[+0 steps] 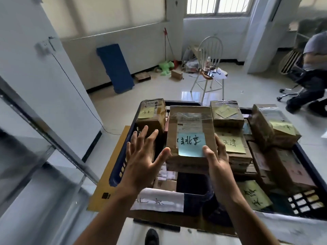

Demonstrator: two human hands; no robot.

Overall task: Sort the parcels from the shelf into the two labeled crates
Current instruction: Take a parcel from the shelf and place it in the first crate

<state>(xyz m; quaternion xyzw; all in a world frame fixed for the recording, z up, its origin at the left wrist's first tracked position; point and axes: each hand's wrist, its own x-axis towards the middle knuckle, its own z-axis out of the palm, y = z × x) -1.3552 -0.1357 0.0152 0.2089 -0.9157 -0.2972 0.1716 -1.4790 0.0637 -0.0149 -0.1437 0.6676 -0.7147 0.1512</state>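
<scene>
While the right hand [218,156] grips a brown parcel [191,121] at centre frame, the left hand [143,156] is held flat just left of it, fingers straight and spread, holding nothing. Its thumb tip lies at the parcel's lower left corner; whether it touches cannot be told. The right thumb presses the lower right corner of a blue note [192,145] stuck on the parcel's top face, and the right fingers curl round the parcel's right edge.

The parcel is held over the right part of the left crate [118,167], a dark blue crate at lower centre. A white paper label [159,200] hangs on that crate's near wall. In its far left corner stands a boxed parcel with a yellow note [150,117].

The right crate [304,202], at lower right of the frame, holds many brown parcels, several bearing yellow notes [233,144].

A sheet of yellow cardboard [113,165] lies under the left crate. A metal shelf frame [35,121] runs down the left edge of the frame. Farther back stand a blue panel [115,68] against the wall and a white chair [210,59]; a seated person [313,68] appears at upper right.
</scene>
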